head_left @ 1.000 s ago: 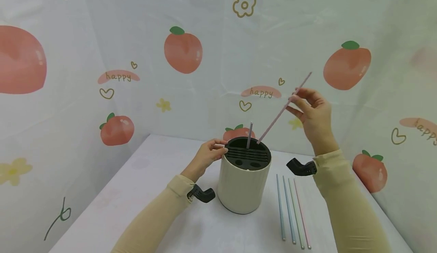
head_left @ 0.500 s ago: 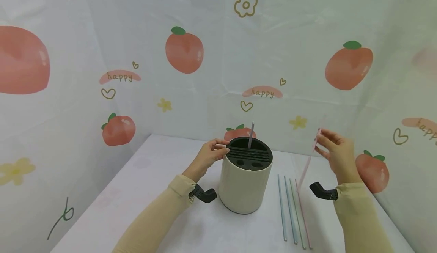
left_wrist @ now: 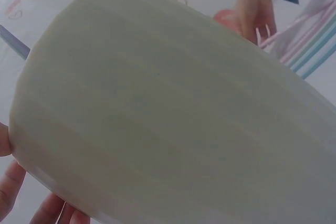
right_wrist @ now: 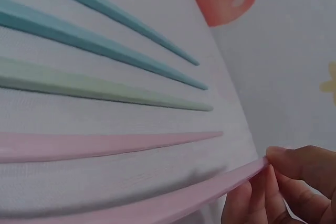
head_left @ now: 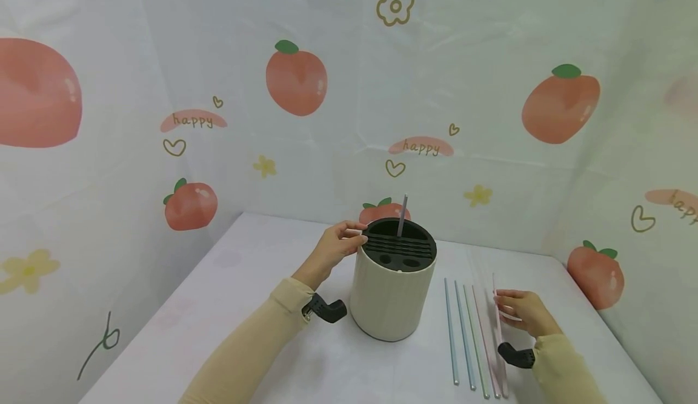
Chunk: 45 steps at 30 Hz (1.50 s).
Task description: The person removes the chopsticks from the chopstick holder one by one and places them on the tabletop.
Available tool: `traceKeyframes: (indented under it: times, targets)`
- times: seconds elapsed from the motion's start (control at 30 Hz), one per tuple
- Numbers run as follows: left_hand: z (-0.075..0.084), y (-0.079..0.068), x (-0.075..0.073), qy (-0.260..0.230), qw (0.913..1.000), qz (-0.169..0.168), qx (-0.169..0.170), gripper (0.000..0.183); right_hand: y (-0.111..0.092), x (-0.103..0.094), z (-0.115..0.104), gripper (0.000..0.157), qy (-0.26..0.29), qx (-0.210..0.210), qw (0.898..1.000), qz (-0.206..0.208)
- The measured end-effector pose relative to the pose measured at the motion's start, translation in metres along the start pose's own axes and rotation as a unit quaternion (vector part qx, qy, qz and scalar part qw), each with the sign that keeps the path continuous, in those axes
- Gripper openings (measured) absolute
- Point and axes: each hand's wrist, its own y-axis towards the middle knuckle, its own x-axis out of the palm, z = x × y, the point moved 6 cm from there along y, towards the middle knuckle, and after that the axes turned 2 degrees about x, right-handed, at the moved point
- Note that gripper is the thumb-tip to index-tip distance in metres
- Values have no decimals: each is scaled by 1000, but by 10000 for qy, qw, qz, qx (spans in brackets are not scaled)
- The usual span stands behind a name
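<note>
A cream cylindrical utensil holder [head_left: 388, 304] with a black slotted top stands upright on the table. My left hand [head_left: 330, 251] grips its rim at the left; the holder fills most of the left wrist view. One greyish-purple chopstick [head_left: 403, 217] sticks up from the large rear opening. To the right, my right hand [head_left: 526, 313] pinches a pink chopstick [right_wrist: 210, 189] near its thin far end, low over the table. Beside it lie another pink chopstick [right_wrist: 105, 146], a green one [right_wrist: 105, 88] and two blue chopsticks [right_wrist: 105, 44], roughly side by side.
The table is covered by a white cloth [head_left: 245, 307]. Behind it and along both sides hangs a pale curtain [head_left: 338, 77] printed with peaches. A black wrist camera [head_left: 515, 355] sits on the right sleeve, close above the table.
From above the holder's rear opening, my right hand has moved right and down to the table with the pink chopstick, now beside the row. The left hand has stayed on the holder.
</note>
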Motion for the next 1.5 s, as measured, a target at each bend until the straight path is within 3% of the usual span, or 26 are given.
traceKeyframes:
  times: [0.3,0.53,0.93,1.3,1.5]
  targets:
    - [1,1,-1,21,9998,-146,-98,33,7,8,13,30,-586,72,9980,204]
    - [-1,1,0,-24,10000,-17,-44,32,14,14,17,24,-599,233,9974,324]
    - [-2,2,-1,-34,10000,4,-1,28,16,15,17,25,-879,301,9947,433]
    - [0,1,0,-116,9999,-61,65,30,16,13,19,25,-805,327,9955,382]
    - [-1,1,0,-52,9999,-69,90,30,14,10,12,34,-888,272,9952,297]
